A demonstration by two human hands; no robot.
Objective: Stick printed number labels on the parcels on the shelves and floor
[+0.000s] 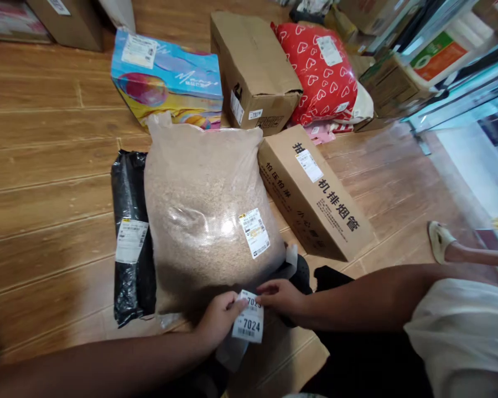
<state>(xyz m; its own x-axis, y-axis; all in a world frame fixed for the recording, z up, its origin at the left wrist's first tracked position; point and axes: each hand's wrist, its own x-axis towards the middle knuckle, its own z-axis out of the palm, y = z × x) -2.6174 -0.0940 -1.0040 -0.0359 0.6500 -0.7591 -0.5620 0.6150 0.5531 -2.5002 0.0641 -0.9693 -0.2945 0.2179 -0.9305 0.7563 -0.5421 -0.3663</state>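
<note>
"What's on the wooden floor (pixel 37 193)?"
"A tan sack (pixel 199 188), centre."
"And nearer?"
"A label strip (pixel 249 325), pinched by the left hand (pixel 221 316); the right hand (pixel 283 297) pinches its far right corner."

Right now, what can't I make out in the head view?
All in the head view:
Sticker strip: last digit of upper number, partly behind right hand.
Sack label: fine print, too small.
Black parcel: right side, behind the sack.
Bystander's leg: upper part, cut off by right edge.
</note>
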